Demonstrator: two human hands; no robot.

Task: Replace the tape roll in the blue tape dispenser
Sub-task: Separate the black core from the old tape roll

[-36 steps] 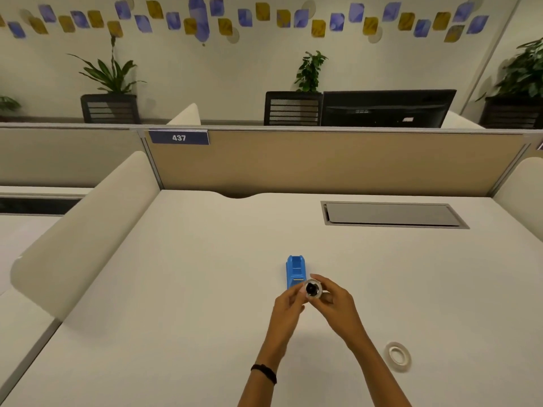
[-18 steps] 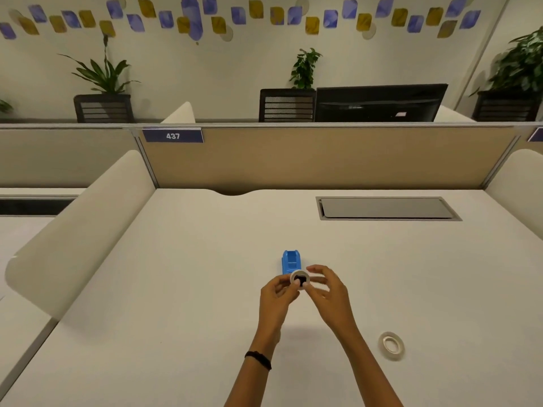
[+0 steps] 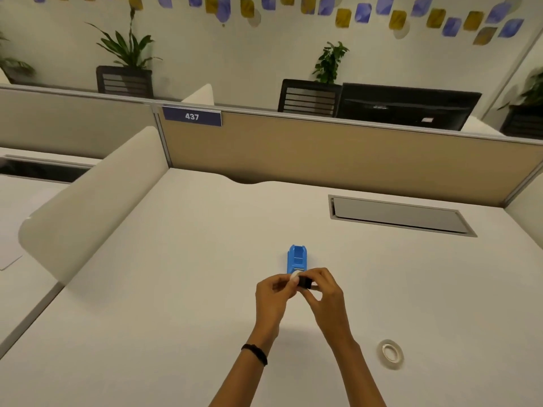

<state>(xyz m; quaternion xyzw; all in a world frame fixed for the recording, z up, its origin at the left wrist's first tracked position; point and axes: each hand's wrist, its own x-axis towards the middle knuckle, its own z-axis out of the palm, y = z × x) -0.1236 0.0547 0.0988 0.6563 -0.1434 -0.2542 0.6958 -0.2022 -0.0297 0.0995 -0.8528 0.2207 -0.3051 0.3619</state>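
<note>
The blue tape dispenser (image 3: 297,257) stands on the white desk (image 3: 176,289), just beyond my hands, its cradle showing no roll. My left hand (image 3: 271,298) pinches a small pale tape roll (image 3: 294,278) by its edge. My right hand (image 3: 324,298) grips the black hub (image 3: 304,282), which sticks out of the roll's right side. Both hands meet above the desk, just in front of the dispenser. A second tape roll (image 3: 390,353) lies flat on the desk to the right of my right forearm.
A grey cable flap (image 3: 399,215) is set into the desk at the back right. A tan partition (image 3: 323,154) with a "437" label closes the back edge, and a curved white divider (image 3: 88,212) stands along the left side.
The roll faced me with the black hub seated in its centre; now it is turned edge-on and the hub sticks out to the right between my hands. The camera view has tilted.
</note>
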